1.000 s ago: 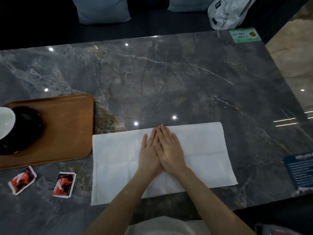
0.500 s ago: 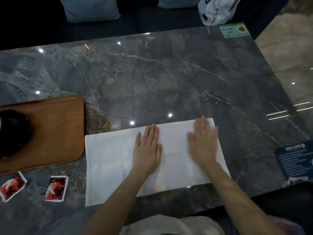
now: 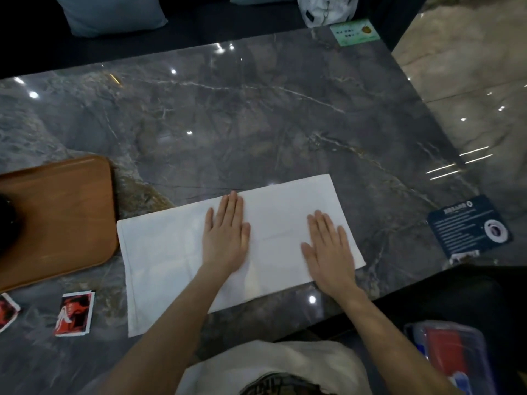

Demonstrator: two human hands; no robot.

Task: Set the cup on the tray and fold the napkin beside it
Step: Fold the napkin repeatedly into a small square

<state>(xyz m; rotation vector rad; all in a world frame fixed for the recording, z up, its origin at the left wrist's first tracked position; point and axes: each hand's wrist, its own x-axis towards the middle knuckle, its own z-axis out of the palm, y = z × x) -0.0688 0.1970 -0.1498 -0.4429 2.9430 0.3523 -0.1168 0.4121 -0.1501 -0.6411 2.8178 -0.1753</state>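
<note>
A white napkin (image 3: pixel 168 252) lies flat as a long rectangle on the dark marble table, just right of a brown wooden tray (image 3: pixel 65 212). My left hand (image 3: pixel 226 235) presses palm-down on the napkin's middle, fingers together. My right hand (image 3: pixel 329 248) lies flat on the napkin's right end, fingers slightly spread. At the frame's left edge a dark round shape (image 3: pixel 4 220) sits on the tray; the cup itself is cut off from view.
Two red-and-white packets (image 3: pixel 74 313) (image 3: pixel 6 310) lie in front of the tray. A dark blue card (image 3: pixel 469 225) sits at the table's right edge, a green card (image 3: pixel 355 32) at the far corner. Cushions and a white bag lie beyond the table.
My hands were joined at the napkin's middle; the right hand has slid out to the right end and then slightly toward me. The view has shifted right, pushing the tray further out of frame.
</note>
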